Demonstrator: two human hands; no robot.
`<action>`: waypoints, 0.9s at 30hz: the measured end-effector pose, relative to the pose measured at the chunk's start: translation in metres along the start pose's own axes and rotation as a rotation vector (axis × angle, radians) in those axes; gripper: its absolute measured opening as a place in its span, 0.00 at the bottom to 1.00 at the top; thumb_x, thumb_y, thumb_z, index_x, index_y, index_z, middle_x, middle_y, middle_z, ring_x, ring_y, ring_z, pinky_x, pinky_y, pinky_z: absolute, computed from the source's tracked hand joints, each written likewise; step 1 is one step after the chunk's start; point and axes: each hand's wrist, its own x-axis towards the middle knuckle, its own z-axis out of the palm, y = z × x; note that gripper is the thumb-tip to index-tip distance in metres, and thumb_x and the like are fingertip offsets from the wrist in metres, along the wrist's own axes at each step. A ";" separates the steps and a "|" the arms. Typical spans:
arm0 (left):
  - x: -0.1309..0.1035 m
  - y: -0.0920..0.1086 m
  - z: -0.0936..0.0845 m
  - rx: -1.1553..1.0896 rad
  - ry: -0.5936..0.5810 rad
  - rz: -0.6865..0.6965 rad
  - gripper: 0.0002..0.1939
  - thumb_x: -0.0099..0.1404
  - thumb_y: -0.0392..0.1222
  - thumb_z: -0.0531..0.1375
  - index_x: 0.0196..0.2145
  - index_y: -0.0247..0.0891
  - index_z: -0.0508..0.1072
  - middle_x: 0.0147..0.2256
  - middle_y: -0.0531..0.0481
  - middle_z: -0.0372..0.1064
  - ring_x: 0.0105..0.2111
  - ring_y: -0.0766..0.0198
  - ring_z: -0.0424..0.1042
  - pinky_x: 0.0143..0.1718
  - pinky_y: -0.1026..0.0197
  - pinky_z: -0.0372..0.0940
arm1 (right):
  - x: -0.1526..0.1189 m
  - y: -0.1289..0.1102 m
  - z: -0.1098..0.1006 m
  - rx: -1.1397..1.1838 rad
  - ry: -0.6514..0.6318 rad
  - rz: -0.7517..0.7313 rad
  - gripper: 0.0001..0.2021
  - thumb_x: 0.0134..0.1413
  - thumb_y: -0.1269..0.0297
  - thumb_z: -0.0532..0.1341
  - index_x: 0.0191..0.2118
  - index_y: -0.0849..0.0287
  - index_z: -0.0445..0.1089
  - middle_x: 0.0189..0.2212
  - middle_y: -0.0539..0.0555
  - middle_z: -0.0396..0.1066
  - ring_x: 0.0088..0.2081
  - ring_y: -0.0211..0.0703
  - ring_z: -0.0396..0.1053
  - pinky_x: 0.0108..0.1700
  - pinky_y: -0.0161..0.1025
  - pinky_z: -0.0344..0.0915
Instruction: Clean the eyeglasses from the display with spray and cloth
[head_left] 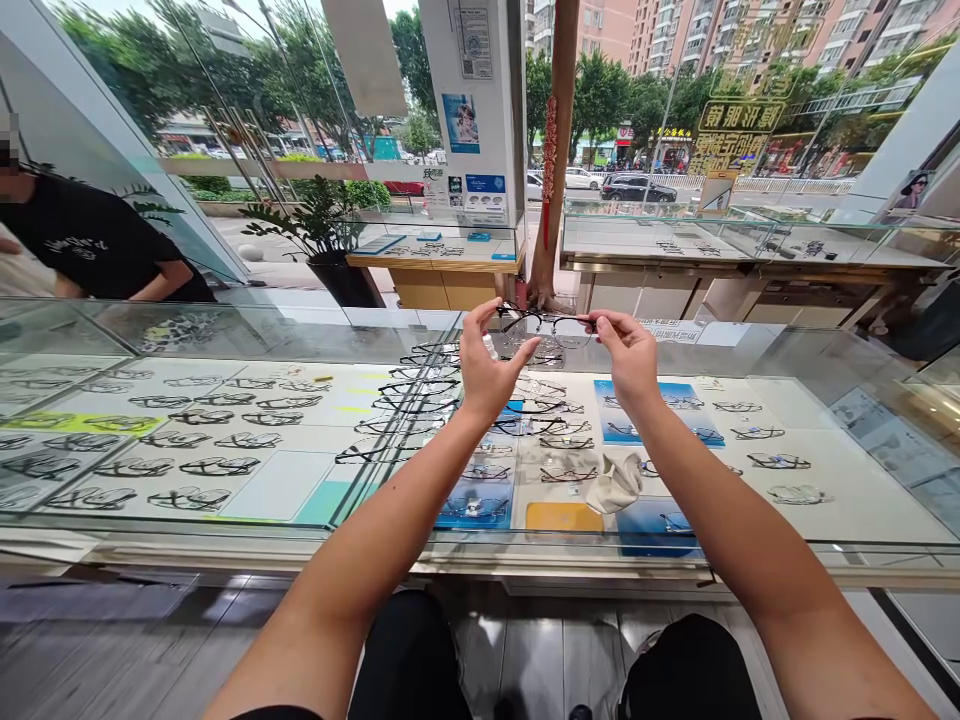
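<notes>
eyeglasses span from left fingers to right fingers.

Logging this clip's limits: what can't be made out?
All in the head view:
Held glasses: any lettering, too small.
White object: identity unclear, partly covered by left hand.
Blue sheet: middle hidden by right forearm.
Other person: cut off by left edge.

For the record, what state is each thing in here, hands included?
Held glasses: raised; temple fold unclear.
Left hand: open, thumb spread, at one end.
Right hand: pinching the other end.
Cloth: crumpled.
Displayed glasses: in rows, mostly folded.
Plant: upright, leafy.
Black car: outside, motion unclear.
</notes>
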 end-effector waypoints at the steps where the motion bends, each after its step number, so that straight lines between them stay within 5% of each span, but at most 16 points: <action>1: 0.000 0.001 0.000 -0.006 0.002 -0.011 0.38 0.64 0.59 0.78 0.64 0.49 0.69 0.64 0.40 0.74 0.65 0.45 0.76 0.62 0.43 0.71 | 0.000 0.000 0.001 0.007 0.001 0.001 0.21 0.64 0.40 0.69 0.47 0.53 0.83 0.48 0.59 0.87 0.50 0.51 0.83 0.57 0.53 0.79; 11: 0.001 0.008 0.003 -0.149 -0.047 -0.080 0.38 0.63 0.61 0.77 0.61 0.49 0.66 0.61 0.40 0.74 0.59 0.49 0.80 0.66 0.41 0.71 | 0.001 0.005 -0.001 -0.017 0.029 0.040 0.22 0.61 0.39 0.71 0.45 0.53 0.83 0.46 0.58 0.87 0.48 0.51 0.82 0.55 0.52 0.78; 27: 0.002 -0.012 0.012 -0.322 -0.121 -0.143 0.41 0.63 0.62 0.76 0.63 0.49 0.62 0.59 0.39 0.71 0.56 0.51 0.82 0.62 0.45 0.76 | -0.001 0.008 0.001 -0.023 -0.064 0.135 0.17 0.57 0.45 0.73 0.42 0.53 0.84 0.44 0.56 0.87 0.49 0.50 0.80 0.58 0.51 0.75</action>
